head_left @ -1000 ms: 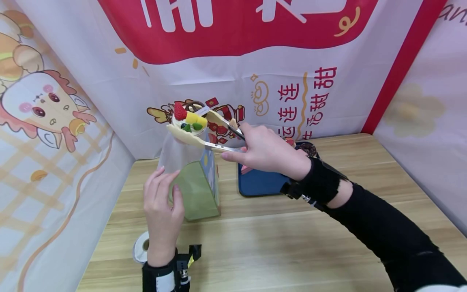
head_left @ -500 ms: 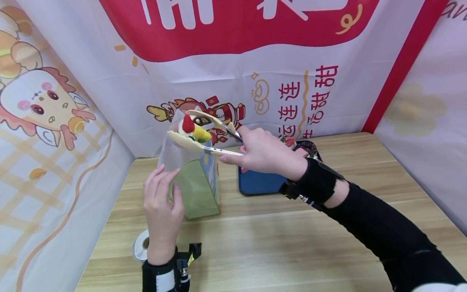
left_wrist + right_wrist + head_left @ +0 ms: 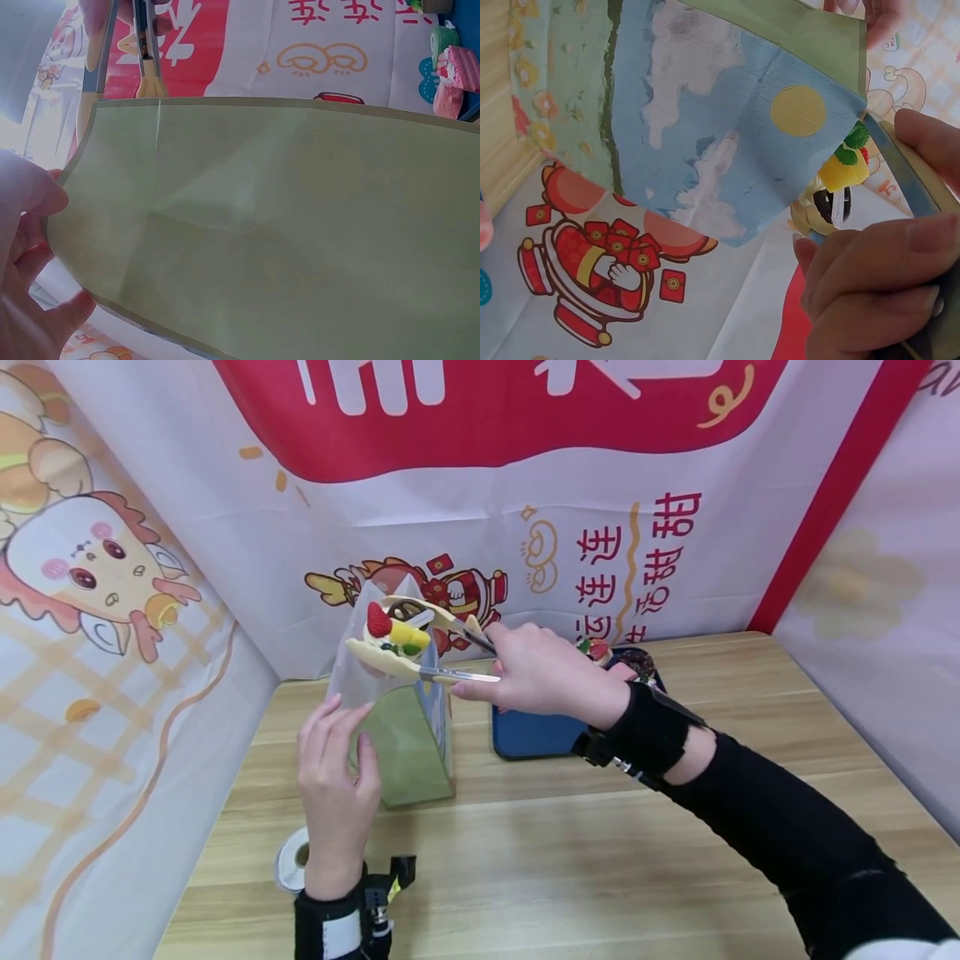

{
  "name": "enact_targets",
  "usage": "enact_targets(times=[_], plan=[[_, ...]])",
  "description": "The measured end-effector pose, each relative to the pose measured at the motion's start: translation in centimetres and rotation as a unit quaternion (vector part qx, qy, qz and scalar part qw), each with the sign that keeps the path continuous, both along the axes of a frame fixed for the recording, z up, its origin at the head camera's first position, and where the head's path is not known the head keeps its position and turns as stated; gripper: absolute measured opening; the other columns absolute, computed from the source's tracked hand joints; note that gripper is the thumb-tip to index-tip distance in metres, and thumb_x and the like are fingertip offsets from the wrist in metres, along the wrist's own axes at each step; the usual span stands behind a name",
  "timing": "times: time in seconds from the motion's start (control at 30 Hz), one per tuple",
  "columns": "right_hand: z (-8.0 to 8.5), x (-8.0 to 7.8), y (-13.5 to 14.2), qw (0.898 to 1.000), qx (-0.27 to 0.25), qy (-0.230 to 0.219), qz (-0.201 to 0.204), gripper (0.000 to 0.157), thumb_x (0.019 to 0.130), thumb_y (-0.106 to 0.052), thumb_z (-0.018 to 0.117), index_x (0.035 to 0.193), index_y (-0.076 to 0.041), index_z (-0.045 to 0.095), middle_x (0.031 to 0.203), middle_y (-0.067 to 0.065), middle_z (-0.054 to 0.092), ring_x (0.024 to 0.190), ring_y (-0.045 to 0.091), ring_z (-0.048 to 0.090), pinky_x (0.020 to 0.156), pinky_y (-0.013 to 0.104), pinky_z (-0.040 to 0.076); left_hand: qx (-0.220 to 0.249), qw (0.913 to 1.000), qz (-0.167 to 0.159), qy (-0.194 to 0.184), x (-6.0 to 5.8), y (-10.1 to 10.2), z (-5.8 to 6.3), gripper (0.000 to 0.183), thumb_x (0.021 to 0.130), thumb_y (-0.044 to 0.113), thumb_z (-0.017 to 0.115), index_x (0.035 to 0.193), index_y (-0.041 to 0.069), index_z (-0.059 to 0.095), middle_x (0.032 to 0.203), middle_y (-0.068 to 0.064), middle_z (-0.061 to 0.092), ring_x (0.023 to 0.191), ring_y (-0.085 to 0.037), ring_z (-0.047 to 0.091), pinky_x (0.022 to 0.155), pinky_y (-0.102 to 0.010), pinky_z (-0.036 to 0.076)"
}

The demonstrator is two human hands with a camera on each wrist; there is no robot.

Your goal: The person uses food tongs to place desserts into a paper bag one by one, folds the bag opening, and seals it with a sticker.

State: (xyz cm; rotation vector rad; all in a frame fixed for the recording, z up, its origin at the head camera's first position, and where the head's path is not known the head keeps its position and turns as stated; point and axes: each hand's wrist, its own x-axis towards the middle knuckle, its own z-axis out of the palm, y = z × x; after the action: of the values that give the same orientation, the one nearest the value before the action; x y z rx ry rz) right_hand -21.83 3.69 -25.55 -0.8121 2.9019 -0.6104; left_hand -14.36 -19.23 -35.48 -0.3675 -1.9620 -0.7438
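My right hand (image 3: 551, 672) holds tongs (image 3: 450, 675) with long cream-coloured tips. Between those tips is a small cream dessert (image 3: 408, 637), topped with a strawberry, yellow fruit pieces, green leaves and a dark ring. It hangs at the mouth of a paper bag (image 3: 405, 752), whose side is plain green; the right wrist view shows the bag's blue-sky print (image 3: 727, 112). The bag's pale upper part rises behind the dessert. My left hand (image 3: 337, 777) holds the near left edge of the bag, with fingers on both sides of that edge in the left wrist view.
A dark blue tray (image 3: 532, 735) with several colourful sweets stands to the right of the bag, partly hidden by the right arm. A white roll (image 3: 292, 860) lies beside the left wrist. Printed cloth walls (image 3: 480, 518) enclose the wooden table (image 3: 570, 843).
The tongs and dessert have come down slightly into the bag's mouth, and the dessert tipped and partly righted itself. The left hand stays at the bag's edge.
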Motion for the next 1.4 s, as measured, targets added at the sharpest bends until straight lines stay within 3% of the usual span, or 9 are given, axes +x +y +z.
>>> enact_targets(times=[0.23,0.37,0.47,0.67,0.83,1.13,1.4], plan=[[0.2,0.2,0.2,1.000,-0.028,0.004,0.005,0.079,0.080,-0.064,0.058,0.127,-0.002,0.046,0.057,-0.007,0.065,0.052,0.003,0.059,0.052,0.028,0.050,0.005,0.9999,-0.001,0.010,-0.1,0.0,-0.2,0.028,0.074,-0.014,0.058,0.101,-0.008,0.066,0.097,-0.027,0.065,0.114,-0.036,0.050,0.098,-0.058,0.043],[0.4,0.3,0.7,0.998,-0.057,-0.017,-0.001,0.076,0.081,-0.060,0.060,0.126,-0.002,0.045,0.062,-0.005,0.066,0.051,-0.001,0.061,0.057,0.029,0.051,0.009,0.9999,0.000,0.010,-0.1,-0.1,-0.3,0.028,0.075,-0.013,0.058,0.101,-0.008,0.066,0.099,-0.026,0.065,0.114,-0.036,0.050,0.097,-0.059,0.044],[0.2,0.3,1.3,0.997,-0.071,-0.022,-0.011,0.070,0.081,-0.059,0.060,0.120,-0.003,0.046,0.066,-0.001,0.065,0.053,0.000,0.062,0.054,0.028,0.048,0.008,0.9999,0.001,0.012,-0.1,-0.2,-0.2,0.027,0.076,-0.012,0.057,0.101,-0.009,0.066,0.098,-0.026,0.065,0.114,-0.035,0.050,0.098,-0.057,0.044],[-1.0,0.0,2.8,0.996,-0.076,0.007,-0.046,0.072,0.081,-0.062,0.058,0.118,-0.002,0.049,0.064,0.006,0.053,0.053,0.015,0.055,0.042,0.025,0.038,0.002,0.9999,0.000,0.011,-0.1,-0.2,-0.2,0.025,0.078,-0.010,0.054,0.100,-0.009,0.066,0.097,-0.026,0.065,0.114,-0.035,0.050,0.101,-0.053,0.042],[-2.1,-0.3,4.3,0.995,-0.068,0.014,-0.075,0.077,0.077,-0.070,0.054,0.116,-0.004,0.050,0.062,0.007,0.047,0.051,0.019,0.052,0.039,0.025,0.032,0.001,1.0000,-0.001,0.003,-0.1,-0.2,-0.2,0.024,0.079,-0.009,0.053,0.100,-0.009,0.065,0.099,-0.026,0.064,0.115,-0.035,0.049,0.101,-0.054,0.042],[-4.3,-0.8,6.7,0.993,-0.047,0.018,-0.102,0.069,0.082,-0.067,0.052,0.103,-0.001,0.052,0.063,0.004,0.044,0.055,0.020,0.052,0.042,0.026,0.033,0.004,0.9999,-0.010,0.013,0.0,-0.2,-0.3,0.024,0.076,-0.012,0.057,0.098,-0.009,0.066,0.101,-0.026,0.066,0.114,-0.036,0.051,0.099,-0.057,0.044],[-6.4,-1.0,8.5,0.990,-0.045,-0.011,-0.131,0.078,0.080,-0.069,0.052,0.110,0.003,0.049,0.070,0.008,0.053,0.058,0.020,0.053,0.044,0.026,0.037,-0.002,0.9996,-0.013,0.025,-0.2,-0.4,-0.4,0.020,0.077,-0.011,0.057,0.095,-0.009,0.066,0.097,-0.025,0.066,0.113,-0.035,0.052,0.100,-0.050,0.045]])
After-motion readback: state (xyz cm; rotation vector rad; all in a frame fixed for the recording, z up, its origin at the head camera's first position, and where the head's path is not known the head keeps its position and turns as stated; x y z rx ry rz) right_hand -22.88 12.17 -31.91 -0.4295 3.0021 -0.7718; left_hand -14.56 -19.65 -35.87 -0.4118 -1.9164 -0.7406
